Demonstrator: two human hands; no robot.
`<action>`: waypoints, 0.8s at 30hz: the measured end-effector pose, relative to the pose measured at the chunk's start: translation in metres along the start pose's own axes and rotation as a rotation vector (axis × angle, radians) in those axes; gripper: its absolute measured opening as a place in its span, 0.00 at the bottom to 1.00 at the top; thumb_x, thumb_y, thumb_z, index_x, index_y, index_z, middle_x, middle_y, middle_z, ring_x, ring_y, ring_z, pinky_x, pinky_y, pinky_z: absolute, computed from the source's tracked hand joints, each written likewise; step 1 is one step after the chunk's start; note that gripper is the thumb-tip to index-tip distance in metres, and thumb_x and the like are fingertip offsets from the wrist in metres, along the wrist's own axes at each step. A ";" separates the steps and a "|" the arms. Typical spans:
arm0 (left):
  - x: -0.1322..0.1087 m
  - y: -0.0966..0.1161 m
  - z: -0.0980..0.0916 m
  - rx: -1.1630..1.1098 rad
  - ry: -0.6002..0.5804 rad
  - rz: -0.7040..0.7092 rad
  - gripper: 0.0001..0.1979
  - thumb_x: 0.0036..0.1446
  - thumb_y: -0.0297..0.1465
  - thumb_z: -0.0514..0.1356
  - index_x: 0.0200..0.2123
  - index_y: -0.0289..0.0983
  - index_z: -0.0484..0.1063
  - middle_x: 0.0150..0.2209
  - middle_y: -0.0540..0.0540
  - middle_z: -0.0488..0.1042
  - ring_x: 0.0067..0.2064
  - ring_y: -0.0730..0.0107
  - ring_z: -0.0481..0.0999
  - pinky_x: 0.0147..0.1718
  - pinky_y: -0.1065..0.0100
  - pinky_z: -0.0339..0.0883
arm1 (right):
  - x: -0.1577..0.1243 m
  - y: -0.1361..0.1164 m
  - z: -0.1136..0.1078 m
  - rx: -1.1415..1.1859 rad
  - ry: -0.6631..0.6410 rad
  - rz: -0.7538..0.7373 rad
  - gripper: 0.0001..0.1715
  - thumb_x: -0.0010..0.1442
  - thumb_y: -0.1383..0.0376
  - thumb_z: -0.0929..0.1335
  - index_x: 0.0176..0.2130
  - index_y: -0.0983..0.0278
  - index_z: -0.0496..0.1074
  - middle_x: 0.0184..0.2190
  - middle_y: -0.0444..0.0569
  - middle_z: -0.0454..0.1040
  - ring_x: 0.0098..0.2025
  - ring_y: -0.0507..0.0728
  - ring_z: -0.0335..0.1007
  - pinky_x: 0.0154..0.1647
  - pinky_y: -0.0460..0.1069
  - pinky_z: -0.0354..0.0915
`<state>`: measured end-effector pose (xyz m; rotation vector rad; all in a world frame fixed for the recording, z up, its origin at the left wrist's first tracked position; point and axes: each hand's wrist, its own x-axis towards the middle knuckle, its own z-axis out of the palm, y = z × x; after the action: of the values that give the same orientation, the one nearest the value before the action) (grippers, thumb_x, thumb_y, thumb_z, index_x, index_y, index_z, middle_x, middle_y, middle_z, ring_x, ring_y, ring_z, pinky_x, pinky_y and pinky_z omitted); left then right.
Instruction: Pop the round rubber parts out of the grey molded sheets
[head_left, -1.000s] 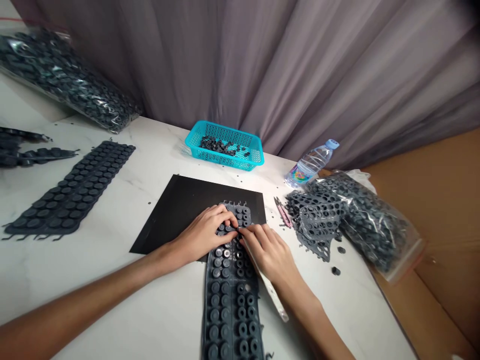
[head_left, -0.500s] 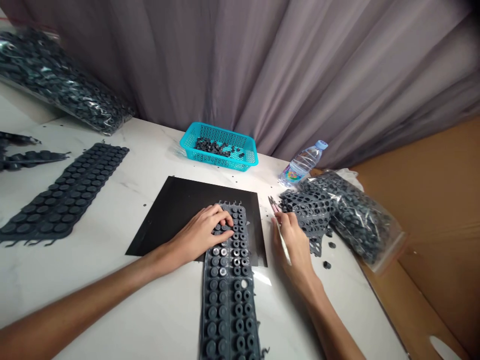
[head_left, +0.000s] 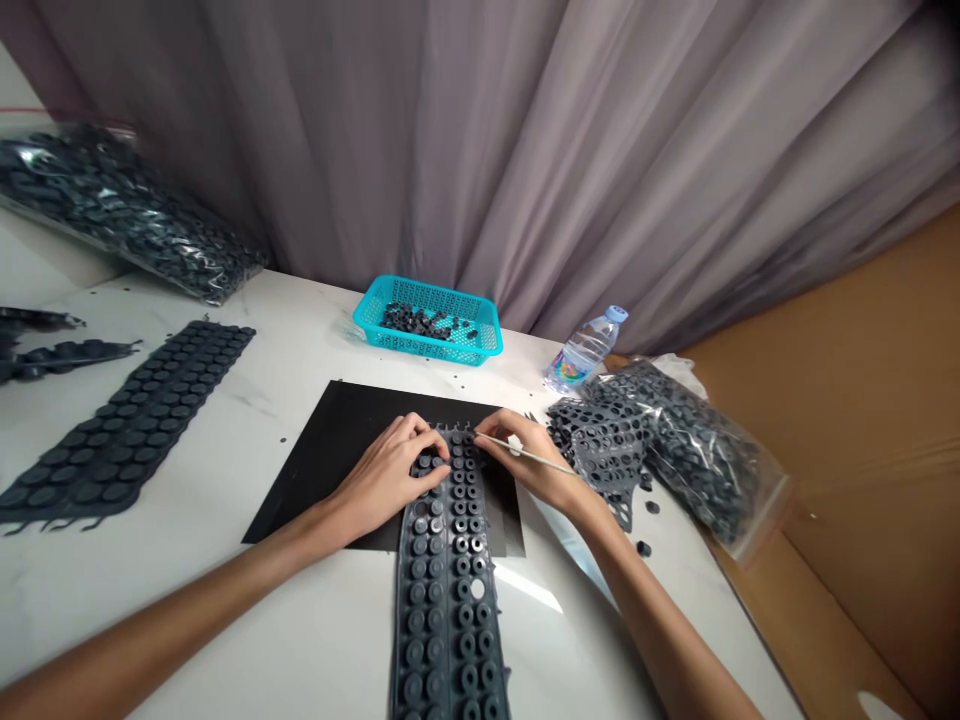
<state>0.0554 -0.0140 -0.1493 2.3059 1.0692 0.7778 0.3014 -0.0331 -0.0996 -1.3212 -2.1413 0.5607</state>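
Note:
A long dark grey rubber sheet (head_left: 448, 590) with rows of round plugs lies lengthwise before me, its far part over a black mat (head_left: 337, 430). One plug hole shows white, at the right side of the sheet. My left hand (head_left: 390, 470) rests on the sheet's left edge, thumb and forefinger curved and apart over the plugs. My right hand (head_left: 532, 460) is at the far right edge, closed round a thin pale stick-like tool (head_left: 544, 460). Its tip points at the sheet's far end; my fingers partly hide it.
A turquoise basket (head_left: 427, 350) with small dark pieces stands at the back, near a water bottle (head_left: 589, 350). Perforated dark sheets (head_left: 611, 455) and a bag of pieces (head_left: 705, 460) lie right. Another plug sheet (head_left: 142, 420) and a large bag (head_left: 127, 210) are left.
My right hand has moved left, from beside the mat to the sheet's far right edge, and the pale tool has turned from steep to nearly level. My left hand stays on the sheet.

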 end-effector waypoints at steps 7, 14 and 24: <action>0.010 -0.008 -0.003 -0.009 0.026 0.018 0.05 0.64 0.32 0.60 0.43 0.42 0.74 0.46 0.47 0.68 0.50 0.60 0.69 0.55 0.53 0.65 | -0.004 0.004 0.017 0.071 -0.030 -0.054 0.10 0.70 0.58 0.68 0.44 0.63 0.74 0.41 0.49 0.77 0.42 0.56 0.74 0.46 0.51 0.69; 0.020 -0.007 -0.006 0.006 -0.013 0.088 0.04 0.61 0.30 0.62 0.40 0.41 0.75 0.47 0.46 0.70 0.51 0.59 0.68 0.54 0.55 0.66 | -0.015 0.005 0.022 0.047 -0.040 -0.121 0.09 0.71 0.59 0.67 0.45 0.62 0.73 0.43 0.50 0.76 0.45 0.57 0.73 0.49 0.52 0.69; 0.021 -0.009 -0.006 0.065 -0.022 0.181 0.04 0.63 0.31 0.63 0.41 0.42 0.74 0.46 0.49 0.76 0.50 0.60 0.68 0.53 0.56 0.65 | -0.017 0.008 0.025 0.000 -0.039 -0.149 0.08 0.71 0.58 0.67 0.45 0.60 0.72 0.43 0.50 0.75 0.46 0.59 0.71 0.50 0.53 0.68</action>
<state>0.0580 0.0092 -0.1443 2.4868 0.8976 0.7940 0.2970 -0.0464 -0.1272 -1.1481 -2.2490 0.5295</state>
